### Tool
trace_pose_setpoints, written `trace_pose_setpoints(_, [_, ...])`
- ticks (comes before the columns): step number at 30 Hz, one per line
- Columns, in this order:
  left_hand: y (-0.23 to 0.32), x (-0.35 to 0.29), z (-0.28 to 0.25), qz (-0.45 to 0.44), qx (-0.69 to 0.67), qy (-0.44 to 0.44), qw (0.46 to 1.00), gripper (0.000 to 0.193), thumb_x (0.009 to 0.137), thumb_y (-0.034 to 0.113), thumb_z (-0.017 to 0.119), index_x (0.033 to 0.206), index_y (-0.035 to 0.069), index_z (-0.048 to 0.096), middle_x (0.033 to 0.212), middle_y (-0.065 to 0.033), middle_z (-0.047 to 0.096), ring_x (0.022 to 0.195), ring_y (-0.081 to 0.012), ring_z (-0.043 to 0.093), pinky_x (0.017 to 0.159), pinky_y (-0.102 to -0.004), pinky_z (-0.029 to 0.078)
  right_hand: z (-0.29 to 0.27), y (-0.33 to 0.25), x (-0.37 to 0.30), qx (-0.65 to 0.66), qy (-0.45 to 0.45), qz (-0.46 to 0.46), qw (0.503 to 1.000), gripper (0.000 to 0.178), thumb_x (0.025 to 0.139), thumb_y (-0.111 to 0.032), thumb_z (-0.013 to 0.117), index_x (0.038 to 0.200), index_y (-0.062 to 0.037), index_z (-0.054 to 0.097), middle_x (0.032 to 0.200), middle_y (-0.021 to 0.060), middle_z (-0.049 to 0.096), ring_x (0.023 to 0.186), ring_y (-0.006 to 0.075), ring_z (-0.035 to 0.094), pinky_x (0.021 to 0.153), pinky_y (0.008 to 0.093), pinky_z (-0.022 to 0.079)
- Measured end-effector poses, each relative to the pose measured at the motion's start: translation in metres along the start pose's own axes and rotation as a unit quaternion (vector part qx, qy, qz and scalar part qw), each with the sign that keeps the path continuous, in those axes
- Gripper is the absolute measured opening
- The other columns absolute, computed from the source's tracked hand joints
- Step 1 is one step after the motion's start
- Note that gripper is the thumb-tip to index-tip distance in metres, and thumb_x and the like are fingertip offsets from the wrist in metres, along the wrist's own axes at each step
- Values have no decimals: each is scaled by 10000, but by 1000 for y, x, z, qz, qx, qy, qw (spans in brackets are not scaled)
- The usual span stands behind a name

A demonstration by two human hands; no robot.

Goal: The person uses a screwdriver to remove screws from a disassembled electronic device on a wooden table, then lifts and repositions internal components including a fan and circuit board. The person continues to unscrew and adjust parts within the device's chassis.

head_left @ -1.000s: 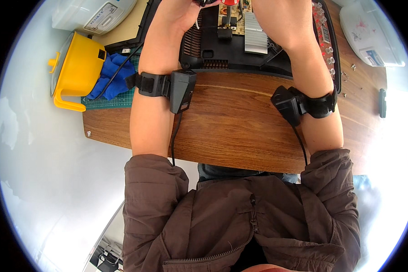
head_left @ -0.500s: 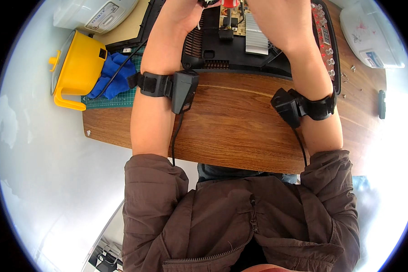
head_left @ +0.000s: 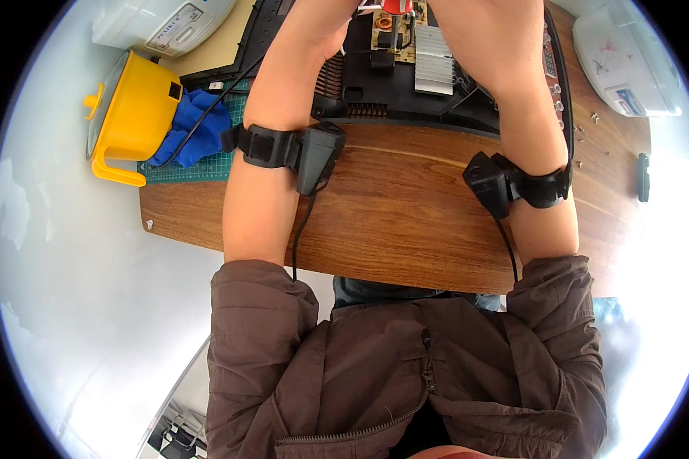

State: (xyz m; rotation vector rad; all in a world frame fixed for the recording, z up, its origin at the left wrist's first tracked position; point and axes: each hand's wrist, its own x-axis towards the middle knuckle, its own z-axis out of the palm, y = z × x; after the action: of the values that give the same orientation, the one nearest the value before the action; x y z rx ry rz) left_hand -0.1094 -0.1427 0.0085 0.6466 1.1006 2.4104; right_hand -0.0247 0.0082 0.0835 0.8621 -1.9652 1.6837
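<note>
An opened black appliance casing (head_left: 403, 86) lies at the far edge of the view, holding a tan circuit board (head_left: 383, 37) and a finned silver heat sink (head_left: 434, 63). Above the board is a red-and-white tool handle (head_left: 396, 6) with a thin grey shaft under it, perhaps a screwdriver. To its left is my left hand (head_left: 331, 30), its fingers cut off by the top edge. My right hand (head_left: 486, 34) reaches over the casing's right part, beside the heat sink, with its fingers also out of frame. What either hand grips is hidden.
At left, a yellow pot (head_left: 134, 107) stands by a blue cloth (head_left: 199, 126) on a green cutting mat (head_left: 199, 170). White translucent tubs (head_left: 624, 65) sit at the back corners. Small screws (head_left: 595, 118) lie right of the casing. A black cable (head_left: 218, 98) crosses the cloth.
Both hands and forearms have shifted slightly to the right. The red-and-white handle has moved a little right too, while the casing and board stay in place.
</note>
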Motion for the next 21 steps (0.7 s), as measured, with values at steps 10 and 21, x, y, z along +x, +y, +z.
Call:
trace_pose_setpoints(10, [-5, -5, 10, -12, 236, 53, 970, 330, 1026, 356, 663, 1170, 65, 604, 974, -5, 652, 865, -99, 636, 729, -251, 516, 6, 28, 5, 61, 60, -86, 993, 408, 1008, -19, 603, 1410, 23, 547, 1008, 34, 655, 884, 58, 598, 794, 210, 503])
trace_pose_setpoints(21, [-23, -1, 24, 105, 389, -12, 915, 345, 897, 236, 779, 1067, 11, 580, 978, -97, 682, 897, -200, 667, 776, -364, 547, 3, 11, -18, 62, 56, -78, 993, 438, 999, -8, 642, 1411, 81, 524, 1161, 86, 653, 1057, 125, 621, 941, 262, 508])
